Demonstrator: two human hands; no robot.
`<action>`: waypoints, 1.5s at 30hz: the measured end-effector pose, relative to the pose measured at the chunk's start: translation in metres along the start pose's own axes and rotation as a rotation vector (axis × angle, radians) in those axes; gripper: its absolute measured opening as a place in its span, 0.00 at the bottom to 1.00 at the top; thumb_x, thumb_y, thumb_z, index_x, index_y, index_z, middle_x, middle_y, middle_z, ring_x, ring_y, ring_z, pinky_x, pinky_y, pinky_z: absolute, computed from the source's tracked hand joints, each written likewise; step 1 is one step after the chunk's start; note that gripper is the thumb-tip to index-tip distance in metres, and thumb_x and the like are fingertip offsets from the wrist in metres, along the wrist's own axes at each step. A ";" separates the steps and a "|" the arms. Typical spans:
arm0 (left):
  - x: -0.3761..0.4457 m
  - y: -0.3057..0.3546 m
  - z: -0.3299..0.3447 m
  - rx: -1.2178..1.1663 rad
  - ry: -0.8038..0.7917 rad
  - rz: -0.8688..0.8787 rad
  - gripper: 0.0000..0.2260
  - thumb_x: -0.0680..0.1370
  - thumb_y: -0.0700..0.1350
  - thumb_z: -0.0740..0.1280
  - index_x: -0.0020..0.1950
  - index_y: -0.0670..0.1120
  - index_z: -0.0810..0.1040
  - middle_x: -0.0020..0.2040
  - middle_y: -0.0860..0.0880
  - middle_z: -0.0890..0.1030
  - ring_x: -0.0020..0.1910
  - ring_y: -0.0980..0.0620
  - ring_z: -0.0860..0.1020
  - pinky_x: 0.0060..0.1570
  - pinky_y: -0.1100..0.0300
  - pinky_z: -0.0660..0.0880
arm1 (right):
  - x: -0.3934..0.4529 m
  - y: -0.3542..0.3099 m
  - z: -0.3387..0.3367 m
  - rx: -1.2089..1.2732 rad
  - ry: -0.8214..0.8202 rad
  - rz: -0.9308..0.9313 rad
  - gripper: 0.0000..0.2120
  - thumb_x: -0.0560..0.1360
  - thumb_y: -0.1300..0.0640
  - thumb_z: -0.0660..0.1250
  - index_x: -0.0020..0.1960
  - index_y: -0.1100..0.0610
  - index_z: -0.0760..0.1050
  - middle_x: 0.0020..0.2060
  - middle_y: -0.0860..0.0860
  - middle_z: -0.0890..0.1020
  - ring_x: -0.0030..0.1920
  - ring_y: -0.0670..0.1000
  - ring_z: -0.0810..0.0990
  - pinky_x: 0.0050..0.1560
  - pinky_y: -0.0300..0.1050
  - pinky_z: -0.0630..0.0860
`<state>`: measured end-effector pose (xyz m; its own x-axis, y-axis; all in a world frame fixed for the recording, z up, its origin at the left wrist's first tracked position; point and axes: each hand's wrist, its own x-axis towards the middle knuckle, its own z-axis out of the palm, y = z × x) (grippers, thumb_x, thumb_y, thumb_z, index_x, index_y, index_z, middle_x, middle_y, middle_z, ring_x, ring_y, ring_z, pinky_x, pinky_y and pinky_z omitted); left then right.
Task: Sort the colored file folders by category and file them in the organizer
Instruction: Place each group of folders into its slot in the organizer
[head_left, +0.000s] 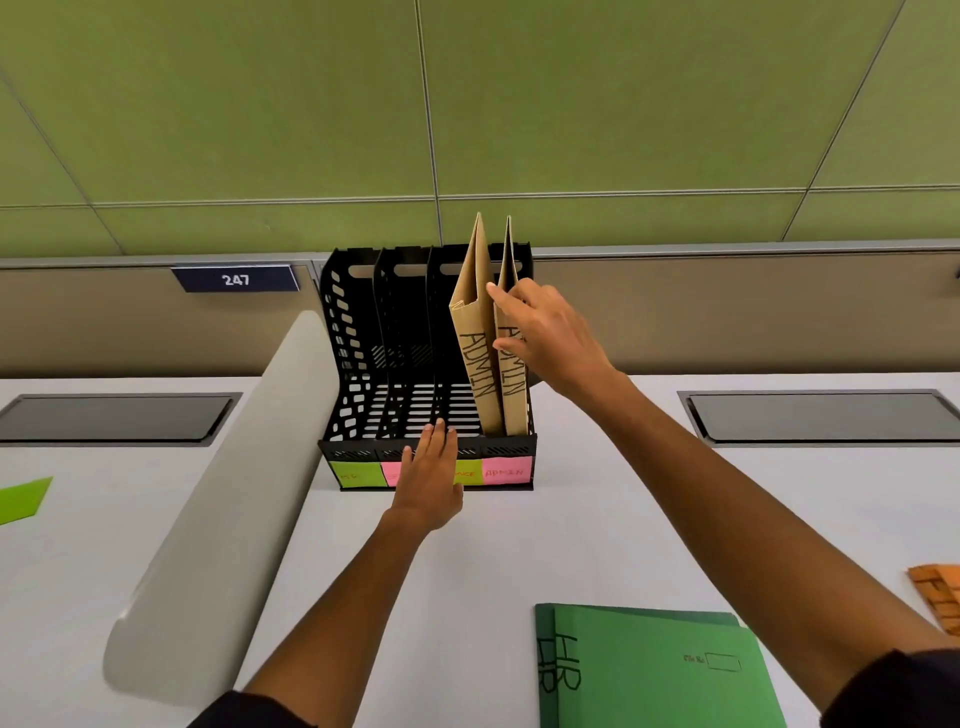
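- My left hand (428, 470) presses flat against the organizer (353, 332), bracing it.
- My right hand (545, 332), at two o'clock, pinches a brown folder (511, 384) upright, seating it.

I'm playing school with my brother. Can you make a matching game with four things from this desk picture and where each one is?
Things:
1. brown ADMIN folders
2. green HR folders
3. left hand
4. orange folders

Places:
A. at the right edge of the desk
B. flat against the organizer's front
C. standing in the organizer's rightmost slot
D. lying on the desk, near the bottom of the picture

Pairs: 1-C, 2-D, 3-B, 4-A
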<state>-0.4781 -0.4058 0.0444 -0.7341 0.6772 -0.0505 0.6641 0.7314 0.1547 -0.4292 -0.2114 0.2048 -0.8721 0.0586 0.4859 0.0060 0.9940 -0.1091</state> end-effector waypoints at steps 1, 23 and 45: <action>0.000 0.001 -0.002 -0.020 -0.010 -0.004 0.34 0.80 0.46 0.62 0.80 0.43 0.46 0.80 0.45 0.44 0.79 0.45 0.42 0.76 0.44 0.50 | -0.001 -0.002 0.001 -0.006 0.001 0.015 0.33 0.74 0.54 0.71 0.75 0.57 0.61 0.58 0.55 0.74 0.52 0.53 0.73 0.47 0.48 0.79; -0.113 0.041 0.007 -0.205 0.008 0.054 0.35 0.80 0.55 0.61 0.80 0.47 0.46 0.80 0.45 0.42 0.79 0.44 0.41 0.76 0.43 0.47 | -0.176 -0.042 0.023 -0.034 -0.107 0.352 0.38 0.76 0.36 0.60 0.79 0.50 0.51 0.78 0.55 0.53 0.76 0.58 0.56 0.72 0.56 0.59; -0.322 0.084 0.080 -0.314 -0.275 0.116 0.34 0.80 0.58 0.59 0.80 0.48 0.48 0.80 0.45 0.49 0.79 0.46 0.46 0.77 0.47 0.49 | -0.477 -0.131 0.000 0.014 -0.418 0.890 0.41 0.75 0.31 0.56 0.79 0.49 0.46 0.78 0.54 0.50 0.77 0.58 0.55 0.72 0.58 0.60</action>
<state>-0.1748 -0.5560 -0.0056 -0.5639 0.7805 -0.2698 0.6332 0.6184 0.4654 -0.0140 -0.3693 -0.0130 -0.6547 0.7455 -0.1244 0.7413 0.6012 -0.2985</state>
